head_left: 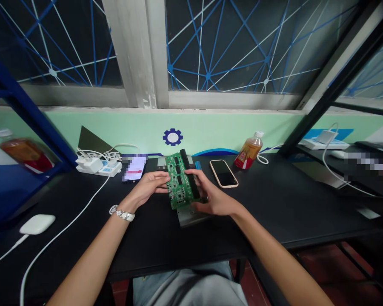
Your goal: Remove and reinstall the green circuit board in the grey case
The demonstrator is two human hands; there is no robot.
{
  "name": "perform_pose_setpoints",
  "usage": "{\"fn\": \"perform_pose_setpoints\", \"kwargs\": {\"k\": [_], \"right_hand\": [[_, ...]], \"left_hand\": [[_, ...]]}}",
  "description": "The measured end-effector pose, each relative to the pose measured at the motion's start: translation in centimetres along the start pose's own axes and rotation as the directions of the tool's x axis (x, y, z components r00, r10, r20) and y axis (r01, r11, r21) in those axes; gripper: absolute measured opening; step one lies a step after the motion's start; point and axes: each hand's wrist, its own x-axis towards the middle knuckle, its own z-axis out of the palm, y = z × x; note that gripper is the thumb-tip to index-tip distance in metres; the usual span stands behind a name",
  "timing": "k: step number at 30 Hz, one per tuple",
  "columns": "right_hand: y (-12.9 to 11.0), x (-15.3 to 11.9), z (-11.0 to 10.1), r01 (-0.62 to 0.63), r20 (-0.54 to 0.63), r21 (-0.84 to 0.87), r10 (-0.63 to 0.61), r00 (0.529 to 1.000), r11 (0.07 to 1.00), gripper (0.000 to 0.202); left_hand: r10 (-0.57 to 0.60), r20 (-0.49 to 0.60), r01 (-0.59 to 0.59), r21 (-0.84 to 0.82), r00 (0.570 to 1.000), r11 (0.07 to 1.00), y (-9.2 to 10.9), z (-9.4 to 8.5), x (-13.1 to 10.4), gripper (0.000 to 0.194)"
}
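Observation:
A green circuit board (180,180) with black connectors along its right edge is held tilted between my two hands. My left hand (151,185) grips its left edge, thumb and fingers pressed together there. On the other side, my right hand (210,195) holds the black right edge with the fingers curled round it. Beneath the board a grey metal plate (191,219) lies on the black table, partly covered by the board and my right hand. A blue object (198,165) shows just behind my right hand.
A pale-framed phone (224,173) and a drink bottle (249,151) stand right of the board. Left are a lit phone (134,168), a white power strip (110,168) with cables, and a white charger (37,224). The black table (153,250) ends near my lap.

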Motion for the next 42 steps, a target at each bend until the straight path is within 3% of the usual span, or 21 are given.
{"fn": "perform_pose_setpoints", "kwargs": {"k": [3,7,19,24,26,34,38,42], "right_hand": [[-0.3,-0.1,0.7,0.083,0.008,-0.105,-0.083,0.997,0.991,0.106],[0.3,0.2,1.5,0.174,0.036,-0.159,-0.171,0.985,0.972,0.112],[0.2,0.4,2.6,0.172,-0.077,-0.206,-0.191,0.979,0.963,0.124],[0.6,0.6,3.0,0.175,-0.135,-0.214,-0.206,0.969,0.961,0.134],[0.7,0.6,3.1,0.176,-0.155,-0.221,-0.213,0.965,0.959,0.135],[0.5,0.5,2.9,0.182,-0.185,-0.247,-0.231,0.955,0.952,0.131],[-0.1,0.1,1.9,0.185,-0.159,-0.231,-0.225,0.961,0.955,0.106],[0.1,-0.1,0.6,0.134,-0.152,-0.151,-0.157,0.976,0.979,0.083]], "left_hand": [[0.009,-0.015,-0.009,0.003,1.0,1.0,-0.4,0.3,0.3,0.04],[0.029,-0.01,-0.029,-0.031,1.0,0.999,-0.8,0.7,0.5,0.041],[0.131,0.098,-0.118,-0.127,0.987,0.985,0.8,2.5,-0.8,0.045],[0.23,0.232,-0.185,-0.202,0.945,0.962,0.5,2.5,-1.2,0.061],[0.245,0.25,-0.201,-0.187,0.937,0.961,0.4,2.7,-1.3,0.059],[0.221,0.196,-0.186,-0.185,0.955,0.965,0.0,3.6,-1.2,0.047],[0.192,0.222,-0.155,-0.172,0.956,0.973,0.8,2.7,-1.3,0.045],[0.129,0.179,-0.109,-0.116,0.975,0.987,1.5,0.9,-1.2,0.043]]}}
